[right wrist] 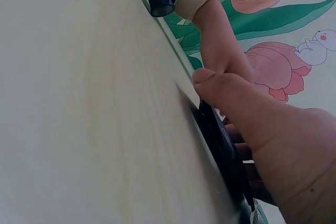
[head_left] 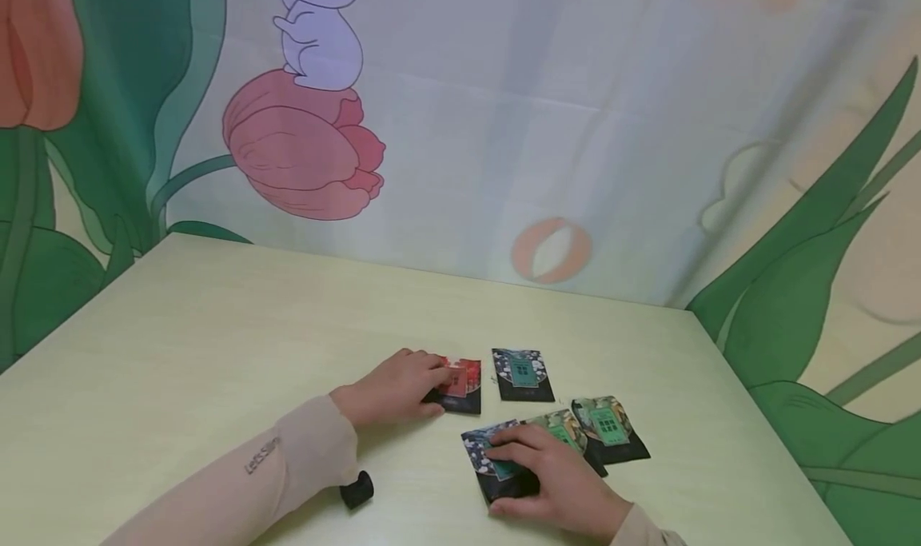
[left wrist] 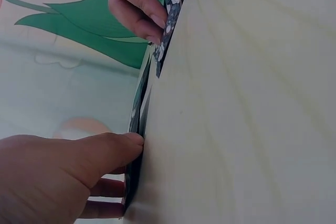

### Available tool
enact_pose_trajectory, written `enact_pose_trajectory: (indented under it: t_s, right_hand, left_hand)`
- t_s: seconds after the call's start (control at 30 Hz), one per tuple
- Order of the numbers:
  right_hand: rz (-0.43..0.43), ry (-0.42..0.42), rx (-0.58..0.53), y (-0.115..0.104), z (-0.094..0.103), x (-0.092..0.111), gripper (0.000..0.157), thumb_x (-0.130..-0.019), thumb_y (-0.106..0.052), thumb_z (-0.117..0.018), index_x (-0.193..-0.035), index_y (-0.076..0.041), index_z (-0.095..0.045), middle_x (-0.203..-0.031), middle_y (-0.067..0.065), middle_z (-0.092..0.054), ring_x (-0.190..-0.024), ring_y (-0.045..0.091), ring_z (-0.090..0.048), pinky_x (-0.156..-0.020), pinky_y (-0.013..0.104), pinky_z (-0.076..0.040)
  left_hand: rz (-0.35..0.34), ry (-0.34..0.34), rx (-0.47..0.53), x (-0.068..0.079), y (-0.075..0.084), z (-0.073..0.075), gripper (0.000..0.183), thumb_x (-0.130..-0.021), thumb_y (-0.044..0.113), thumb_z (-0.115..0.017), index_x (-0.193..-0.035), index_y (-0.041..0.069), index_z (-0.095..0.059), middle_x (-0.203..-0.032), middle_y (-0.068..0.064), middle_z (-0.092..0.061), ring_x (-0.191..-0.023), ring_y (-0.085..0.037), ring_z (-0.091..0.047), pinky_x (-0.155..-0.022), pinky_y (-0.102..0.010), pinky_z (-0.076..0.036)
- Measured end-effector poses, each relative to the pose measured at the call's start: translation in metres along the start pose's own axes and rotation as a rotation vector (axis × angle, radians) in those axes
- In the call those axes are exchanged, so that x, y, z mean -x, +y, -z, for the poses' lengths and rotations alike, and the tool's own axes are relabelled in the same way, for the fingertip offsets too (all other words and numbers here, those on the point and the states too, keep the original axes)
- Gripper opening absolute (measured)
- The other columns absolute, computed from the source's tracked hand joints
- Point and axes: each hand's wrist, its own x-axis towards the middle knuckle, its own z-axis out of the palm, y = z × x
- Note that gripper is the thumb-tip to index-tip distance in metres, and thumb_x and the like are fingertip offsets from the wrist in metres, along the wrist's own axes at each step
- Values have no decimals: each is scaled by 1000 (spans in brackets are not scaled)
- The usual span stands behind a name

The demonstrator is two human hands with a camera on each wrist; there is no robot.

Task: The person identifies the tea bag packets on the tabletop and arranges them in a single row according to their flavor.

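My left hand [head_left: 399, 386] grips a red and black sachet [head_left: 472, 376], its fingers over the printed face and its thumb [left wrist: 118, 148] at the near edge. My right hand [head_left: 564, 482] holds a dark blue floral sachet [head_left: 476, 450], with fingers spread across the front and the thumb [right wrist: 215, 83] along the lower edge. Beyond that hand is a blue floral sachet [head_left: 524, 374] lying flat. Two green patterned sachets lie to the right: one [head_left: 564, 426] is partly covered by the right hand, the other [head_left: 610, 430] is beside it.
All the sachets are on a pale wood-grain table [head_left: 237, 330]. Behind it hangs a printed curtain [head_left: 460, 154] with tulips and a white rabbit. A black wrist device [head_left: 357, 490] sticks out under the left sleeve [head_left: 288, 458].
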Motion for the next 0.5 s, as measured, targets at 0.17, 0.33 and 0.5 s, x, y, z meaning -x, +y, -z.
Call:
enact_pose_trajectory:
  t_s: [0.17, 0.33, 0.5]
  right_hand:
    - [-3, 4, -8, -1, 0, 1, 60, -80, -71, -56, -123, -30, -64, -130, -16, -54, -119, 10, -52, -98, 39, -49]
    - [-12, 2, -13, -2, 0, 1, 59, -80, -71, -56, -122, -30, -64, -130, -16, -54, -119, 10, -52, -99, 40, -49]
    - [-12, 9, -7, -3, 0, 0, 60, -79, -71, -57, -122, -29, -65, -130, -16, -55, -119, 10, -52, -99, 40, -49]
  left_hand:
    - [-20, 0, -3, 7, -1, 3, 43, -87, 39, -69, -121, 15, -61, -124, -6, -61, -115, -23, -57, -101, -41, -45]
    - [-40, 13, -28, 13, -2, 3, 43, -87, 40, -69, -120, 14, -61, -123, -6, -62, -113, -22, -58, -99, -40, -46]
    - [-64, 38, -36, 23, -5, 2, 41, -86, 37, -70, -118, 13, -62, -121, -6, -62, -111, -23, -59, -97, -39, -47]
